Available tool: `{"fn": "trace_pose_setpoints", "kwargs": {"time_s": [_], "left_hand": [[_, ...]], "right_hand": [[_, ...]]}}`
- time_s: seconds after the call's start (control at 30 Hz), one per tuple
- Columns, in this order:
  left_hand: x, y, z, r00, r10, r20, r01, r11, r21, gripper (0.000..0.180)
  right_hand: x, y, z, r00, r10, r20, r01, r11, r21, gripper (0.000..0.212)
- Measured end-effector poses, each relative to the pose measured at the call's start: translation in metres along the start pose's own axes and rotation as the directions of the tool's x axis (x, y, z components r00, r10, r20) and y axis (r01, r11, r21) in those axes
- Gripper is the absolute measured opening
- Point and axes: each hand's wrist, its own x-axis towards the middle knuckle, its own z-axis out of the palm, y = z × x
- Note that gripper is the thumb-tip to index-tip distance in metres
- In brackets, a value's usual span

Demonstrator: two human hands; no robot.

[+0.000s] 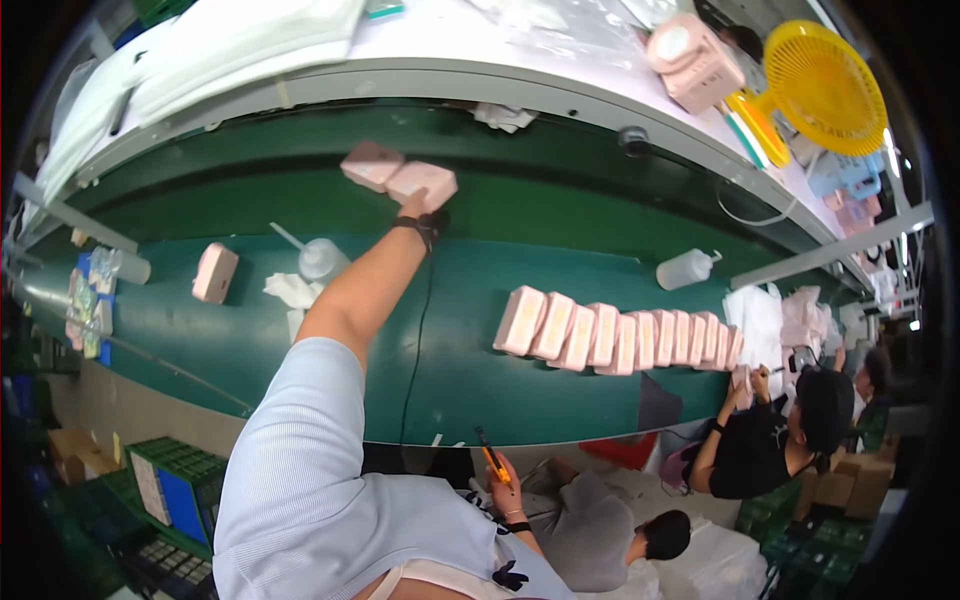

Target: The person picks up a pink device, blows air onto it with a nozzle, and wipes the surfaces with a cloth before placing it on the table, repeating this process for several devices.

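Observation:
With my left arm stretched far across the bench, my left hand (416, 203) grips the near edge of a pale pink box-shaped unit (425, 182) on the green belt. Its fingers are partly hidden by that unit. A second pink unit (372, 164) lies against it on the left. Close to my body, below the bench's front edge, my right hand (502, 474) is closed around a slim orange-and-black hand tool (495, 462), its dark tip pointing up; the exact kind is unclear.
A long row of pink units (600, 335) leans on the green bench (460, 400). One more pink unit (215, 273) stands left, near a white squeeze bottle (322, 260). Another bottle (687, 269) lies right. A black cable (418, 340) crosses the bench. Co-workers (770, 440) sit at right.

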Motion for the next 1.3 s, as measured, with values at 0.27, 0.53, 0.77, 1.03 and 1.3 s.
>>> {"fn": "trace_pose_setpoints", "kwargs": {"time_s": [0.27,0.53,0.77,1.03,1.3], "left_hand": [[-0.259,0.015,-0.106,0.743,-0.509,0.436,0.542,0.839,0.055,0.05],[-0.401,0.115,-0.233,0.97,-0.153,0.191,0.198,0.948,-0.25,0.057],[-0.323,0.193,-0.286,0.996,-0.08,0.033,0.084,0.811,-0.579,0.05],[-0.259,0.214,-0.311,0.966,-0.154,0.21,0.26,0.588,-0.766,0.061],[-0.307,0.265,-0.258,0.819,-0.5,-0.281,-0.114,0.338,-0.934,0.067]], "right_hand": [[0.003,-0.018,-0.018,0.998,0.0,-0.066,-0.013,0.98,-0.198,0.034],[-0.056,-0.05,-0.006,0.941,0.339,0.016,-0.271,0.779,-0.565,0.023],[-0.059,-0.26,0.159,0.938,0.128,0.322,-0.157,0.986,0.064,0.027],[0.262,-0.309,0.262,0.995,0.096,0.019,-0.095,0.889,0.449,0.044],[0.427,-0.333,0.328,0.952,-0.047,-0.302,0.034,0.998,-0.048,0.049]]}}
